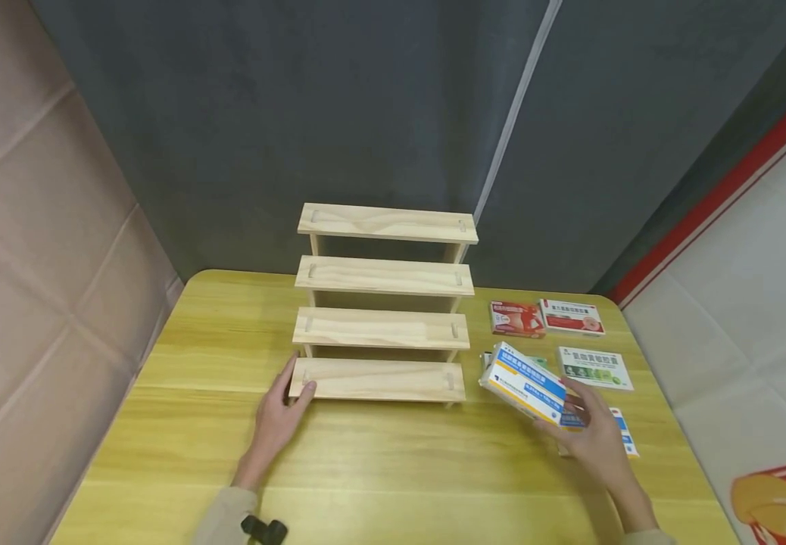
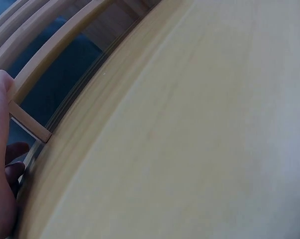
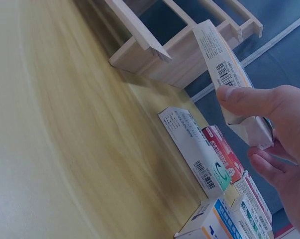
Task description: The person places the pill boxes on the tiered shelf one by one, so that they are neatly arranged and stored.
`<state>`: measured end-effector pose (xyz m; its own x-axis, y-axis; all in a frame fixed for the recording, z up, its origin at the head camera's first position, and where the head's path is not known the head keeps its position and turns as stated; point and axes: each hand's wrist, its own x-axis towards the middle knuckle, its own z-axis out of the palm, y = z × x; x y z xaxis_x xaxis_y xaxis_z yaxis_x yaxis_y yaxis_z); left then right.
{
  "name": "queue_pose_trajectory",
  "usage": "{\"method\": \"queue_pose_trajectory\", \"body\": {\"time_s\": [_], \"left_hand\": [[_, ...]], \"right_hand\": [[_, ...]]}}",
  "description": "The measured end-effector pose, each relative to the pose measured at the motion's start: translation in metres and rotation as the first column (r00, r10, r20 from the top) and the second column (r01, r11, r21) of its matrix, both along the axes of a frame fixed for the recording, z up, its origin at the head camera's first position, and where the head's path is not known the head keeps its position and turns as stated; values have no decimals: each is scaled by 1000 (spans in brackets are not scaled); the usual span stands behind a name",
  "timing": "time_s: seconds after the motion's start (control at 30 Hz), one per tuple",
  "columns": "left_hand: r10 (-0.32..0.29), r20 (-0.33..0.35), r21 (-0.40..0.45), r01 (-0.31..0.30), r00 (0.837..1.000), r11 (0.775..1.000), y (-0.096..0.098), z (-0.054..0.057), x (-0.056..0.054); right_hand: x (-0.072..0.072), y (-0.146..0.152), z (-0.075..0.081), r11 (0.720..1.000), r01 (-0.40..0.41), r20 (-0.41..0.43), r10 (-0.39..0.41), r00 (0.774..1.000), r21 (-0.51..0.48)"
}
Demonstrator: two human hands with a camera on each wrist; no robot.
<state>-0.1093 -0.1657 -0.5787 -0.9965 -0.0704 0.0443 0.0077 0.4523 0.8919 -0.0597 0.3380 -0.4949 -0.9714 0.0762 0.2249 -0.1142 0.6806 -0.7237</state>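
My right hand [image 1: 597, 439] holds a white, blue and orange medicine box [image 1: 525, 384], raised and tilted above the other boxes. In the right wrist view the thumb [image 3: 247, 99] presses its barcode side, with the other fingers on the far side. My left hand [image 1: 277, 416] grips the left end of the lowest step of a pale wooden tiered stand [image 1: 379, 378]. The left thumb [image 2: 1, 82] lies against the step's edge in the left wrist view, and the fingers reach along the stand's side.
Right of the stand lie a red box [image 1: 517, 319], a white-and-red box [image 1: 572, 316], a white-and-green box [image 1: 595, 369] and another blue-and-white box [image 1: 625, 433]. One more white-and-green box [image 3: 192, 149] lies below the held one. A dark curtain [image 1: 338, 113] hangs behind the wooden table [image 1: 393, 484].
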Motion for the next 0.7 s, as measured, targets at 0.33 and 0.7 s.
{"method": "queue_pose_trajectory", "body": {"time_s": [0.33,0.7], "left_hand": [[29,-34,16,-29,999,999,1,-1,0],[26,-35,20,-26,999,999,1,2,1]], "right_hand": [[-5,-2,6,997,18,-66,-23,998,-77],[-18,-10,19,980,106,-127,-129,983,-169]]}}
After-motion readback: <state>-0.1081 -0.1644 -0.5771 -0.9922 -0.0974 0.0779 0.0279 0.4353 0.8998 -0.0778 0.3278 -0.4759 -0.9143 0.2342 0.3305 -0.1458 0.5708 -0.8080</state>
